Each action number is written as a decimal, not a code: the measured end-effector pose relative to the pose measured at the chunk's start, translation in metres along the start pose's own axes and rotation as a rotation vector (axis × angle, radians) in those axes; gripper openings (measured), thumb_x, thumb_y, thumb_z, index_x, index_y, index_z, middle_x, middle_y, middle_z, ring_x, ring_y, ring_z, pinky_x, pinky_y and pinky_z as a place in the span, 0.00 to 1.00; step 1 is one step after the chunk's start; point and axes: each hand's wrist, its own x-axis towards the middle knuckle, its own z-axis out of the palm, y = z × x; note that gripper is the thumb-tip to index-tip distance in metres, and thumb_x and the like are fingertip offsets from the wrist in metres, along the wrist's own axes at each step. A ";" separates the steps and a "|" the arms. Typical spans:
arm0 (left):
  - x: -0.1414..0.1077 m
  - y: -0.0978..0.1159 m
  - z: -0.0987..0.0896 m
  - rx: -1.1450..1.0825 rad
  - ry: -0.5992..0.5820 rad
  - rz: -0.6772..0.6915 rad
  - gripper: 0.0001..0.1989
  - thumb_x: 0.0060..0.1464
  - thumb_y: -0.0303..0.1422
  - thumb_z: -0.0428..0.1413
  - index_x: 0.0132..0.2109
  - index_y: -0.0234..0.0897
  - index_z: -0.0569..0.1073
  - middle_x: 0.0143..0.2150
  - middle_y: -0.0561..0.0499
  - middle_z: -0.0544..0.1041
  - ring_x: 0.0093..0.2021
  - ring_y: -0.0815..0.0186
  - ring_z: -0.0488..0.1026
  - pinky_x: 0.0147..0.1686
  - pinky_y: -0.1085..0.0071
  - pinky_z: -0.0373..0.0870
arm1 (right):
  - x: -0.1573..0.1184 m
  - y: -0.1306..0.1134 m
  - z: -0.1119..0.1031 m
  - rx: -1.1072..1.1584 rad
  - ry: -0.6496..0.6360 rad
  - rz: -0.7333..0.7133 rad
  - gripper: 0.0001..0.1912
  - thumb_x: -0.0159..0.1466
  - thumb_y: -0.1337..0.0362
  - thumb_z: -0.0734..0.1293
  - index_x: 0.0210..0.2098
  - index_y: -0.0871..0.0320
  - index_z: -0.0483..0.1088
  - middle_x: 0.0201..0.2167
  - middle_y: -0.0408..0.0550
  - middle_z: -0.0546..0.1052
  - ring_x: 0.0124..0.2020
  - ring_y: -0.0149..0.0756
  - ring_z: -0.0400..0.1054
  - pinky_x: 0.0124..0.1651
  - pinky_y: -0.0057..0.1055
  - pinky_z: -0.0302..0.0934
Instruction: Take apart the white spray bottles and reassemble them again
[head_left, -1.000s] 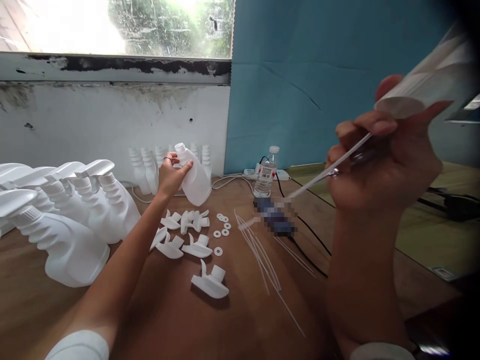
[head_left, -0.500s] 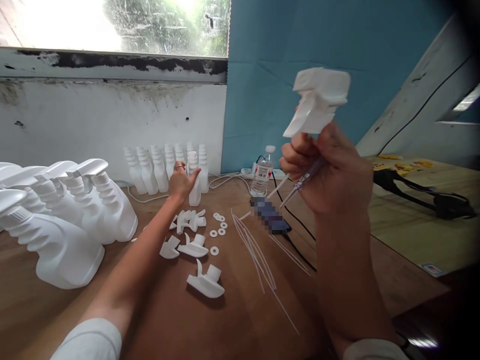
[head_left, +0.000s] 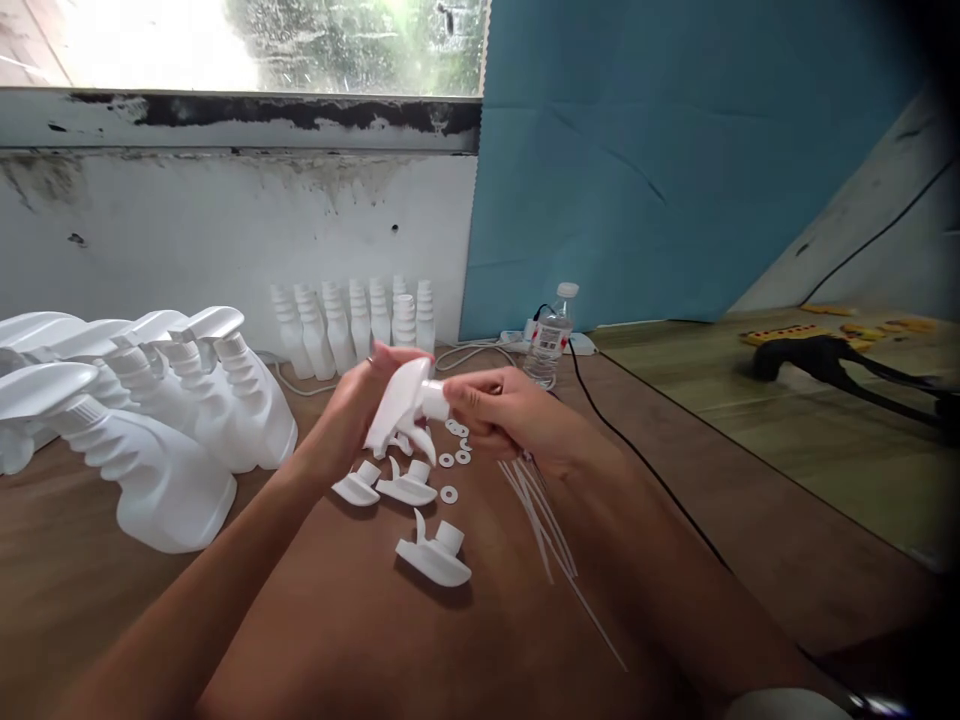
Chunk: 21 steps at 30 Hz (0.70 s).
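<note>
Both hands meet over the middle of the table on one white trigger spray head [head_left: 401, 402], tipped on its side with the trigger pointing down. My left hand [head_left: 351, 405] is wrapped round its top from the left. From the right, my right hand [head_left: 514, 408] pinches the collar end; whatever lies inside its palm is hidden. Just below are more trigger spray heads [head_left: 436, 558] on the wood. Several flat white washers [head_left: 448, 494] lie beside them. Thin white dip tubes [head_left: 541, 530] are spread beneath my right wrist.
Large white spray bottles [head_left: 176, 480] with heads fitted crowd the left side. Slim white bottles [head_left: 336, 330] line the back wall. A clear water bottle [head_left: 551, 340] stands by a black cable [head_left: 626, 450]. A black strap-like item [head_left: 817, 360] lies far right.
My right hand has brought the spray head down and left from up high. My left hand has left the slim bottle at the back and taken hold of the spray head.
</note>
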 end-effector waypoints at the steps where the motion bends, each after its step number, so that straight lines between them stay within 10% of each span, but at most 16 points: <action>1: -0.008 -0.001 0.000 0.031 -0.018 -0.048 0.26 0.53 0.52 0.55 0.50 0.36 0.70 0.31 0.49 0.74 0.26 0.67 0.73 0.23 0.74 0.69 | 0.000 0.004 0.004 -0.012 -0.026 0.048 0.25 0.57 0.50 0.71 0.20 0.59 0.56 0.16 0.33 0.49 0.15 0.19 0.40 0.16 0.21 0.33; 11: -0.058 -0.051 -0.011 0.001 0.054 -0.217 0.18 0.53 0.39 0.61 0.49 0.38 0.73 0.34 0.51 0.73 0.35 0.68 0.71 0.34 0.76 0.68 | -0.004 0.044 -0.017 -0.083 0.196 0.330 0.23 0.51 0.48 0.74 0.32 0.63 0.74 0.13 0.32 0.49 0.15 0.20 0.38 0.17 0.22 0.32; 17: -0.086 -0.101 0.002 -0.594 -0.239 -0.500 0.18 0.54 0.41 0.56 0.46 0.32 0.75 0.28 0.50 0.70 0.18 0.72 0.65 0.16 0.77 0.61 | -0.004 0.074 -0.080 0.198 0.355 0.277 0.19 0.54 0.56 0.74 0.38 0.65 0.72 0.18 0.33 0.52 0.17 0.20 0.43 0.17 0.20 0.40; 21: -0.097 -0.124 0.016 -0.677 -0.437 -0.561 0.18 0.52 0.41 0.58 0.44 0.30 0.75 0.29 0.46 0.73 0.24 0.65 0.72 0.25 0.72 0.68 | -0.009 0.092 -0.097 0.175 0.465 0.324 0.16 0.56 0.62 0.73 0.40 0.66 0.71 0.22 0.42 0.67 0.19 0.24 0.58 0.20 0.23 0.55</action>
